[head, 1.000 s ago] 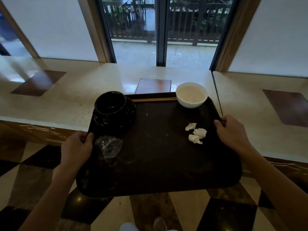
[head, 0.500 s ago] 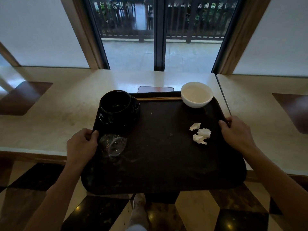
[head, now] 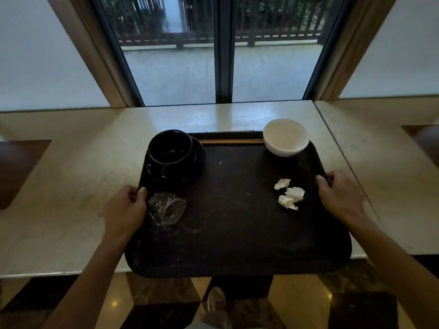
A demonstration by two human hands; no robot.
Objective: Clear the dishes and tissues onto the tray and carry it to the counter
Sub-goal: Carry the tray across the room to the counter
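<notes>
A dark tray point(head: 232, 233) is over the pale counter point(head: 71, 186), its near edge overhanging the floor. My left hand point(head: 126, 210) grips the tray's left rim and my right hand point(head: 339, 195) grips its right rim. On the tray a black bowl point(head: 169, 150) stands on a black plate point(head: 197, 160) at the far left. A white bowl point(head: 286, 137) stands at the far right corner, with chopsticks point(head: 230, 142) lying along the far rim. Crumpled white tissues point(head: 289, 194) lie near my right hand. A clear plastic cup point(head: 166, 207) lies by my left thumb.
The counter runs left and right under a window point(head: 223, 55) with a dark central frame. A seam point(head: 332, 138) splits the counter on the right. Dark inlaid squares point(head: 21, 167) sit at the left and right edges. Below is a checkered floor point(head: 166, 305) and my shoe point(head: 216, 302).
The tray has moved forward over the counter, and the counter now lies under most of it. Both hands keep their grip on the rims.
</notes>
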